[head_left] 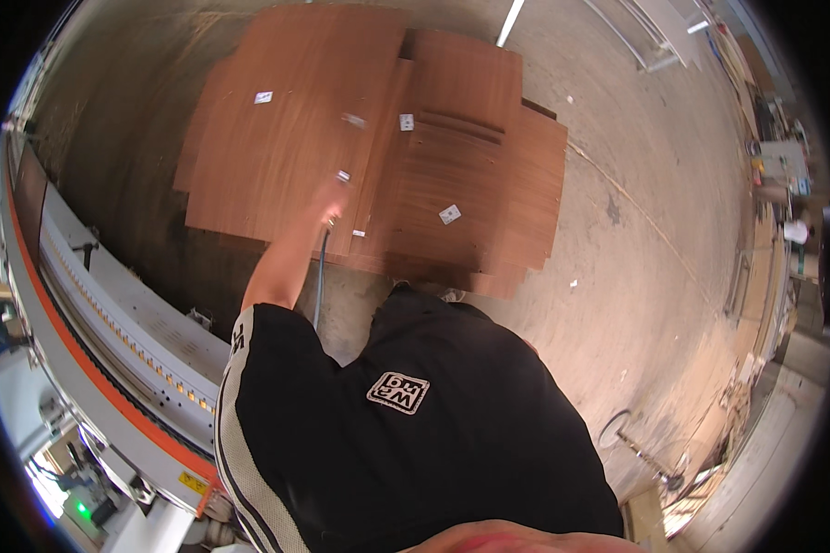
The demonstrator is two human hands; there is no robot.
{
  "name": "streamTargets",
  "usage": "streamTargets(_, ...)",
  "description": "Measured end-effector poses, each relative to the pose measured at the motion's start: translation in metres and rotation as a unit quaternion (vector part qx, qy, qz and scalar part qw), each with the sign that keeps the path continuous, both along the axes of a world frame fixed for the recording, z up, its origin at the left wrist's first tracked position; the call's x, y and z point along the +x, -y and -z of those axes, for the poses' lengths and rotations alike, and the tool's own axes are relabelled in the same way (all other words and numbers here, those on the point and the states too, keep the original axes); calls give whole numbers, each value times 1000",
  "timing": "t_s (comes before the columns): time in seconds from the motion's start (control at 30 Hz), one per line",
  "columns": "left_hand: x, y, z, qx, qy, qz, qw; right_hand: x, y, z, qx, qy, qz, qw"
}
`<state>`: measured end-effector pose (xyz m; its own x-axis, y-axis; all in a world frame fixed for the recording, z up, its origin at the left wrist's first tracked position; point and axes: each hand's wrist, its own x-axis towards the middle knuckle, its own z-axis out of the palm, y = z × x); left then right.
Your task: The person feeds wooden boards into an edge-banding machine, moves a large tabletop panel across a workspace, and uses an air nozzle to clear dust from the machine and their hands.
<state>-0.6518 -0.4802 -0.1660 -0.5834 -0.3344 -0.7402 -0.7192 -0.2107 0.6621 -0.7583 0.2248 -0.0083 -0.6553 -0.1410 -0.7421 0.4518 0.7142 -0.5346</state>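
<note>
The hose [322,276] I'm watching rises from the near side of the panel stack [295,157], its brass-coloured fitting [331,222] over the stack's near left part. My left hand [335,197] looks closed around that end, though motion blur hides the finger placement and whatever lies past the fist. I can't make out my right hand, so I can't tell its state. To work well here, I'd judge, I should grip firmly behind the fitting, leave slack in the hose, and keep the metal from scraping the wood or lifting the white label [449,215] on the stack's right part. Left of the stack stands a long machine [111,359] with an orange stripe; concrete floor [632,175] spreads to its right.
</note>
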Motion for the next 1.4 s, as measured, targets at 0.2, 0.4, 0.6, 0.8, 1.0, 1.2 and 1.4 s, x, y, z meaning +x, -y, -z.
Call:
streamTargets(0.2, 58, -52, -43, 48, -18, 27, 998, -19, -17, 33, 13, -34, -78, 996)
streamTargets(0.4, 299, 70, 59, -275, 151, -107, 944, -72, 16, 108, -127, 41, -142, 981)
streamTargets(0.6, 157, -121, -127, 79, -14, 24, 997, -62, -20, 79, -47, -15, -142, 989)
streamTargets(0.8, 266, -109, -121, 85, 87, -260, 958, -64, 7, 54, -28, 8, -170, 985)
streamTargets(1.0, 335, -154, -127, 10, 103, -449, 888, -97, 41, 49, 2, -46, -311, 949)
streamTargets(1.2, 310, -290, -140, 138, 56, -203, 968, -123, 50, 49, -37, 0, -354, 935)
streamTargets(1.4, 279, -386, -122, 67, 122, -264, 954, -145, 29, 69, -51, 68, -347, 934)
